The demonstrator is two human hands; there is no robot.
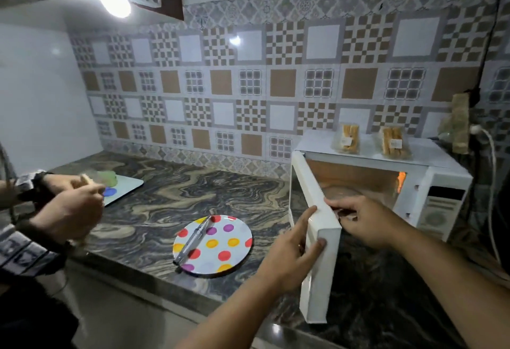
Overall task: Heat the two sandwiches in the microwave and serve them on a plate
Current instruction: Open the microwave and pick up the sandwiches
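Left hand grips the open microwave door; right hand fingers curl behind it, their grasp hidden

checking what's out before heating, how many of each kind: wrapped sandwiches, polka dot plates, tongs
wrapped sandwiches on the microwave: 2
polka dot plates: 2, round, rectangular
tongs: 1
total: 5

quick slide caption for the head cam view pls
Both hands, left and right, hold the open microwave door; two wrapped sandwiches wait on top, polka-dot plate nearby.
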